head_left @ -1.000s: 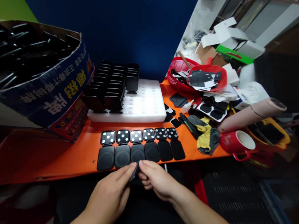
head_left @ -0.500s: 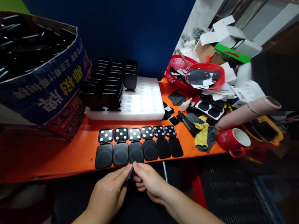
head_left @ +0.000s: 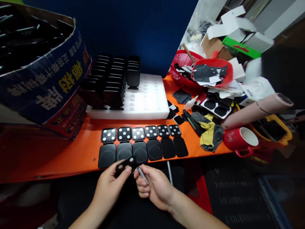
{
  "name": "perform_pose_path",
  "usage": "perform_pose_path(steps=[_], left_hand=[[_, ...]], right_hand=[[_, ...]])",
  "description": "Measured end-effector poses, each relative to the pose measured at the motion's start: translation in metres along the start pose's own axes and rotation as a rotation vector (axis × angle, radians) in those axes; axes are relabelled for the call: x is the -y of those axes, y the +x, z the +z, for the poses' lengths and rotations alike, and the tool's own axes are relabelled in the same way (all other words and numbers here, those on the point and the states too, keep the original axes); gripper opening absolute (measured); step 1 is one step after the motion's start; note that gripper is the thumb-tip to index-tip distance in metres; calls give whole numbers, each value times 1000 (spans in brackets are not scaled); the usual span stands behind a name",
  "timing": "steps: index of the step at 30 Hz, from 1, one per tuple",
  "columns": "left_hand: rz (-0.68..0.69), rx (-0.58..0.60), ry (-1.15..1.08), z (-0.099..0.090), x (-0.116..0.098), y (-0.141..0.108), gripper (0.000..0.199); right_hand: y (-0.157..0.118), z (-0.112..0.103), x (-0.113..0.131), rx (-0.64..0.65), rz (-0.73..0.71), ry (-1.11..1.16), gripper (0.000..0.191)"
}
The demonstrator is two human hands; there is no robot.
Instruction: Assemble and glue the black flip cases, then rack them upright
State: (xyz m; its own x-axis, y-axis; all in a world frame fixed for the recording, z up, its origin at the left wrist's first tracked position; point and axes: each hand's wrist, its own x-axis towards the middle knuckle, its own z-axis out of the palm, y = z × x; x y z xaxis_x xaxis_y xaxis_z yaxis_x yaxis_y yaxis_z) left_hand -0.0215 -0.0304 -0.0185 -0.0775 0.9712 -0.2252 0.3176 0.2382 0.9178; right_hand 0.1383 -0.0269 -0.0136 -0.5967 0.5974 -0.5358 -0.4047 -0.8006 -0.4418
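Note:
My left hand (head_left: 109,187) pinches a small black plate with pale round dots (head_left: 125,164), tilted, just in front of the table edge. Beside it, my right hand (head_left: 156,187) is closed around a short grey metal rod (head_left: 143,175), whose tip points toward the plate. Behind both hands, several hinged black cases lie unfolded in a row; their upper halves, such as the leftmost dotted panel (head_left: 108,134), carry pale dots, and their lower halves, like the smooth black panel (head_left: 107,156), are plain. The fingers hide part of the plate.
A white foam tray (head_left: 154,100) holds upright rows of black cases (head_left: 114,92). To the left stands a blue carton (head_left: 51,72) filled with black pieces. At right are a red basket (head_left: 182,65), a yellow-grey cloth (head_left: 211,136) and a red mug (head_left: 236,140).
The piece in my left hand has turned so its dotted face now shows. My right hand has shifted slightly away from it, and the metal rod has come into sight.

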Motion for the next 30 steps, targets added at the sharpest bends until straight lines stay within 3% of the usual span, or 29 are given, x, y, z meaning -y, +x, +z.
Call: perform_pose_path(steps=[3, 5, 7, 11, 13, 17, 23, 26, 28, 30], left_hand=[[-88, -57, -75, -2, -4, -1, 30], [-35, -62, -66, -3, -3, -4, 28], [101, -53, -17, -2, 0, -9, 24], [492, 21, 128, -2, 4, -18, 29], [597, 72, 167, -3, 5, -19, 35], [655, 198, 181, -2, 6, -19, 39], [736, 287, 126, 12, 5, -14, 43], [680, 318, 59, 27, 4, -11, 37], [490, 286, 3, 36, 4, -7, 25], [222, 215, -74, 41, 5, -2, 20]], right_hand=[[-2, 6, 3, -33, -26, -146, 23], [-2, 11, 5, -73, -25, -240, 26], [-1, 15, 7, -89, 12, -255, 27], [-6, 14, 11, -55, 127, -61, 20], [-10, 9, 11, -22, 196, 102, 14], [-16, -2, 8, -43, 289, 364, 24], [-20, -5, -3, -168, 147, 493, 33], [-28, -13, -6, -217, 83, 530, 34], [-38, -28, -7, -249, 15, 488, 29], [-48, -52, -5, -387, -151, 346, 26]])
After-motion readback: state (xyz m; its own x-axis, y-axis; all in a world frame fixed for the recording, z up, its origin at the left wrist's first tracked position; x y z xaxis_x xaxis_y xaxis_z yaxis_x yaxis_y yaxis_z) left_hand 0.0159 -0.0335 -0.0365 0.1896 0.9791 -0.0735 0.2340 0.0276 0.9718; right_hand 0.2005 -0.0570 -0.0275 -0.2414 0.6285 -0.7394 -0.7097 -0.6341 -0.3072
